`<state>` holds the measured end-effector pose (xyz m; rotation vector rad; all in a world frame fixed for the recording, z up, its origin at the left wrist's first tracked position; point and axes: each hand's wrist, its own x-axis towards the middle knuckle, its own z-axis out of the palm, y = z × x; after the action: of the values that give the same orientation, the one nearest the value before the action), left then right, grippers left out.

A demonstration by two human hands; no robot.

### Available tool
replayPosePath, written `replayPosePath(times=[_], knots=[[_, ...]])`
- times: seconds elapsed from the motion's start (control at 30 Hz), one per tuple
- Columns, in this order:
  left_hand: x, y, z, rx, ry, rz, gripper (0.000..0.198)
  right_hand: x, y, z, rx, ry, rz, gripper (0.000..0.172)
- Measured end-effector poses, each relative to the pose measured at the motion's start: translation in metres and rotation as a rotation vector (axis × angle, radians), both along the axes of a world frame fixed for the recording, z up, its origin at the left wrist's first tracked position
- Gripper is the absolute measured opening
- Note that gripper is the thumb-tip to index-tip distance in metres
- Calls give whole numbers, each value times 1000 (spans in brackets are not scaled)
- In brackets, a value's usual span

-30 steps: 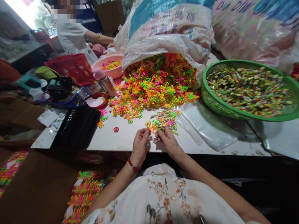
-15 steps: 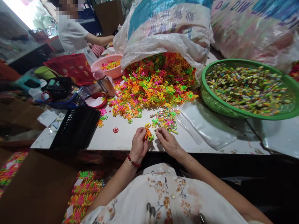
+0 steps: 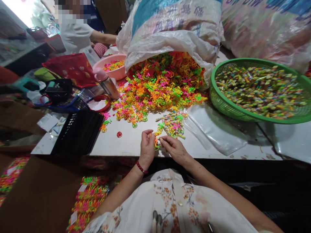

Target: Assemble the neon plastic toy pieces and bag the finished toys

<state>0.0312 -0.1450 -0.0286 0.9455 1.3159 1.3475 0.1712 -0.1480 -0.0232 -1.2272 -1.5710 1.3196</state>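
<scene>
A small plastic toy bicycle (image 3: 156, 142), orange with a yellow and a green wheel, is pinched in my left hand (image 3: 147, 146). Close beside it, my right hand (image 3: 173, 149) has its thumb and forefinger closed on a small multicoloured tube (image 3: 160, 139), its tip meeting the toy; the fingers cover most of it. Just beyond my hands lies a small heap of coloured toys and patterned tubes (image 3: 173, 124). Farther back, a large pile of toy bicycles (image 3: 157, 89) spills from a white and blue woven sack (image 3: 170, 42).
On the right stands a green basket (image 3: 233, 108) of small wrapped tubes, with clear plastic bags (image 3: 216, 132) before it. Black trays (image 3: 79, 132), a tumbler (image 3: 108, 85) and a pink basin (image 3: 119, 74) are on the left. Another person (image 3: 75, 35) sits behind them.
My hands have come together: the right hand's fingertips now meet the toy bicycle. My left hand has turned, hiding more of the toy. The view has shifted slightly.
</scene>
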Motion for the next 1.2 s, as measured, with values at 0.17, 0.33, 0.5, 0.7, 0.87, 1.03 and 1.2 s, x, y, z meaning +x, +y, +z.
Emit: replayPosePath(times=[0.17,0.33,0.5,0.7,0.87,1.03,1.2], knots=[[-5,-3,1,56,183,-51,25,2,-1,2,2,1,19,31],[-8,-4,4,83,303,-111,21,4,-1,5,133,-45,30,29],[-1,-6,5,-11,88,-87,19,3,-3,8,169,-72,36,27],[1,-4,3,-21,75,-52,21,3,-4,3,117,-45,9,27],[-3,-3,1,-21,173,-56,19,7,-3,1,169,-75,34,24],[-7,-2,0,-56,175,-96,18,6,-3,4,298,-180,122,23],[-7,-1,-6,-28,194,-51,17,-3,-9,-2,451,-303,120,23]])
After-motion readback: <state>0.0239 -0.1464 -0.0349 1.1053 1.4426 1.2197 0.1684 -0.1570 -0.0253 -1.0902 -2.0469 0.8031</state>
